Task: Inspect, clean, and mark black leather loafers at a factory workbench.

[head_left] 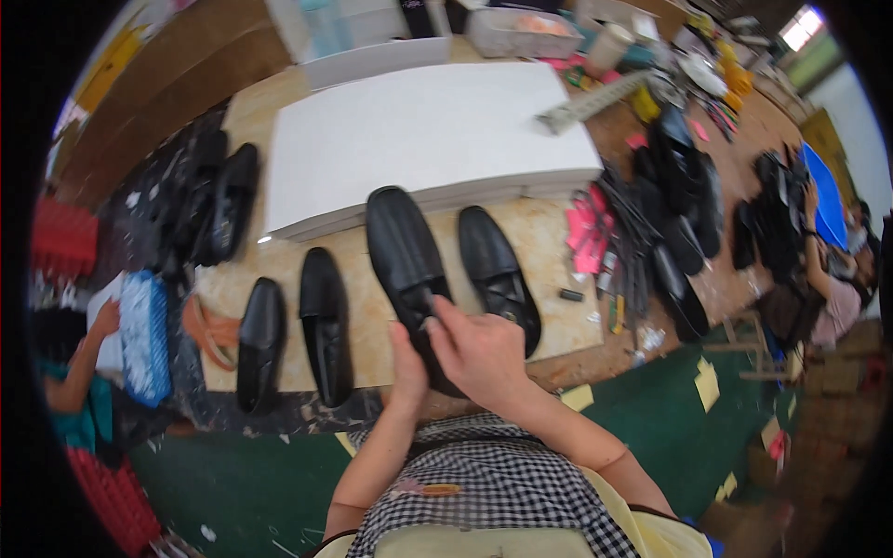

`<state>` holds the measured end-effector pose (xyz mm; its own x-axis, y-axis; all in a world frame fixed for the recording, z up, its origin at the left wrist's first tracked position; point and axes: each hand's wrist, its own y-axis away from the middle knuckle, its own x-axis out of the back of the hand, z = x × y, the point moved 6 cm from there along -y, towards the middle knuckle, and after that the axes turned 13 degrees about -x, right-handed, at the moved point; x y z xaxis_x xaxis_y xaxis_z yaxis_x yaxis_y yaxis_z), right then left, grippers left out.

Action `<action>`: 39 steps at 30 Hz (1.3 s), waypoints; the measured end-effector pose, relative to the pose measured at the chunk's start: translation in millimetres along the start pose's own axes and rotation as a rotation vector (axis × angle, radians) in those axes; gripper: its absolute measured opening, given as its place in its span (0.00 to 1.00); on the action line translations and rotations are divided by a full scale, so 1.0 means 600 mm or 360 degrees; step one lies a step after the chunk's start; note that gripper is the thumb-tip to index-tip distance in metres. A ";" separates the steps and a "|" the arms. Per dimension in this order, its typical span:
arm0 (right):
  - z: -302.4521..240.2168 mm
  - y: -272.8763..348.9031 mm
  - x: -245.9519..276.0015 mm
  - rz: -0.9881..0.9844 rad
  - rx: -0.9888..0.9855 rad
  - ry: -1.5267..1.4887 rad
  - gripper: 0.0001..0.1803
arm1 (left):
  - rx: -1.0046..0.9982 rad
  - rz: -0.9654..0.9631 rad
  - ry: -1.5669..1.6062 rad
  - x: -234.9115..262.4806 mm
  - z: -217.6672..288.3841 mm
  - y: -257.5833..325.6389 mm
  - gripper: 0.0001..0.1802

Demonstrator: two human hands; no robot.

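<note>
A black loafer (405, 232) is raised over the near side of the table, toe pointing away from me. My left hand (409, 370) grips it along the left side near the heel. Bent and closed, the fingers of my right hand (484, 355) press in at the shoe's opening; what they pinch there, if anything, is hidden. To the right of it lies another black loafer (495, 265). Two more, a black loafer (323, 312) and a smooth black loafer (261, 339), lie to the left, toes away from me.
Beyond the shoes lies a large white box (428, 130). An orange sandal piece (212, 330) sits at the left. Black straps (633, 242), pink pieces (590, 231) and more black shoes (679, 186) crowd the right. Other people work at both sides, one beside a blue basin (823, 191).
</note>
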<state>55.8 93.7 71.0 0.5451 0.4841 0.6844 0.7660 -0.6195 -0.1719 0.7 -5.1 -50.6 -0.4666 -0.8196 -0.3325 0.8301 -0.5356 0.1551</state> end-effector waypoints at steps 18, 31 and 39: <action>0.418 -0.009 0.297 -0.0154 -0.1062 -0.0271 0.20 | -0.0065 -0.0293 -0.0489 -0.067 -0.036 -0.060 0.31; 0.309 0.037 0.181 0.0127 -0.0843 -0.0372 0.08 | 0.0299 -0.0422 0.0733 -0.046 0.038 -0.028 0.49; 0.086 0.048 0.082 -0.0719 -0.0550 -0.0275 0.13 | -0.0109 0.0057 0.0454 0.018 0.048 -0.054 0.37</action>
<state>122.3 131.5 63.4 0.2606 0.8225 0.5056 0.7957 -0.4796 0.3700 -39.7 -2.3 -32.4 -0.3400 -0.7422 -0.5775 0.8678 -0.4843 0.1115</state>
